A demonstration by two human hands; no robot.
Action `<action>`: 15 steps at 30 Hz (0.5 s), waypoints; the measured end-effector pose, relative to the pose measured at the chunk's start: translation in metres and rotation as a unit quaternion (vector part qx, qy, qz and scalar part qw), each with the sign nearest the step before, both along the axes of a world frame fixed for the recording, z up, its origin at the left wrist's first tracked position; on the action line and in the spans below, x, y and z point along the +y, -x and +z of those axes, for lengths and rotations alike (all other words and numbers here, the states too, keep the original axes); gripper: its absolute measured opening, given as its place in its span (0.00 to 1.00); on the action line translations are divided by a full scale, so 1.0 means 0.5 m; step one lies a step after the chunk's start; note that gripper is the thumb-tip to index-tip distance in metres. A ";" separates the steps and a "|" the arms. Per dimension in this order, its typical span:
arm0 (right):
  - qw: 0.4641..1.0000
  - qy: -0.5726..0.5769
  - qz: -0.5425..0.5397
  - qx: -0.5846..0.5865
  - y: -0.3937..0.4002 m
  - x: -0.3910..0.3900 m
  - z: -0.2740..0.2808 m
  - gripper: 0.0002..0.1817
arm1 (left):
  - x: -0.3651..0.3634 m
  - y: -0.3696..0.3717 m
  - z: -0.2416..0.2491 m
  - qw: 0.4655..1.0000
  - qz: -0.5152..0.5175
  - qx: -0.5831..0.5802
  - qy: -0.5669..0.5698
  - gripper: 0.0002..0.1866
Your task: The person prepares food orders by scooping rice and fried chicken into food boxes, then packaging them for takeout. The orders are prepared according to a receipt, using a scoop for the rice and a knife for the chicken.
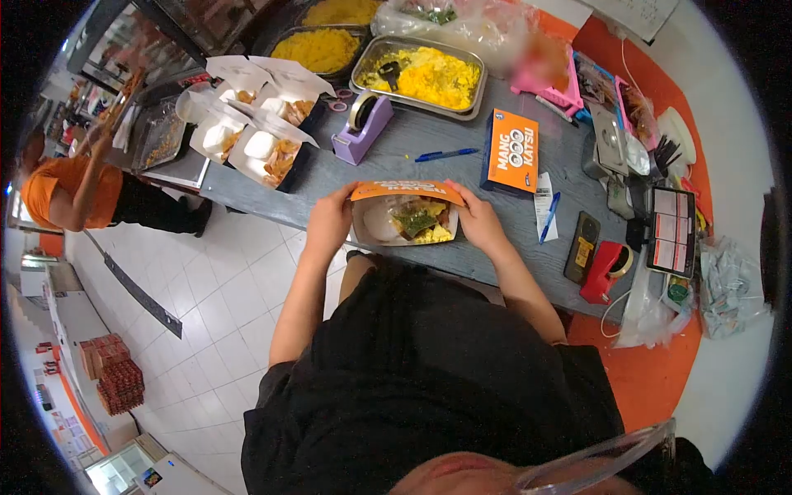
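Note:
An orange-lidded paper food box (360, 233) is between my hands at the table's near edge, its lid partly folded down. Through the open front show yellow egg, something dark green and a clear plastic piece. My left hand (332, 214) grips the box's left side near the lid corner. On the opposite side, my right hand (479, 219) holds the other lid corner. A closed box (511, 153) with an orange lid sits behind my right hand. Blue pens (446, 154) lie on the table, one of them on a paper receipt (544, 204).
Several open boxes (257, 124) with rice and toppings stand at the left. Behind are a purple tape dispenser (363, 132) and a tray (473, 106) of egg. To the right lie a phone (582, 246) and a red tape dispenser (606, 272). A person in orange (78, 194) stands far left.

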State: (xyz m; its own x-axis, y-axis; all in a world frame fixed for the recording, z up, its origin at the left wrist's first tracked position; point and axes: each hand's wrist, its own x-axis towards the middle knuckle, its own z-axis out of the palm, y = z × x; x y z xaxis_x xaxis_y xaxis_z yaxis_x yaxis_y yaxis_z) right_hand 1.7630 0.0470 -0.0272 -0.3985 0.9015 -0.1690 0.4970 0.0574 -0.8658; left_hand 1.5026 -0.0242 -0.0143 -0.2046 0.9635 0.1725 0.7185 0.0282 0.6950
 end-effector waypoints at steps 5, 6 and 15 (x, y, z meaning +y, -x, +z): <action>0.991 -0.124 0.027 -0.031 0.000 0.002 0.016 0.21 | -0.008 0.018 -0.051 0.999 0.023 0.035 -0.012 0.23; 0.992 -0.123 0.024 -0.031 0.001 0.001 0.020 0.21 | -0.014 0.011 -0.055 0.997 0.053 0.024 -0.049 0.29; 0.987 -0.150 0.045 -0.034 -0.004 0.013 0.010 0.19 | -0.027 -0.014 -0.057 0.998 0.056 -0.013 -0.020 0.40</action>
State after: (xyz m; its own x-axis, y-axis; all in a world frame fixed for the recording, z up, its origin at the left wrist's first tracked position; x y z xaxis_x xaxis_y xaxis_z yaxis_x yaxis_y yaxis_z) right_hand 1.7653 0.0534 -0.0222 -0.4760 0.8766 0.0707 0.5353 0.3526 -0.7676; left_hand 1.5096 -0.0376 -0.0429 -0.3154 0.9268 0.2041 0.6939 0.0785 0.7158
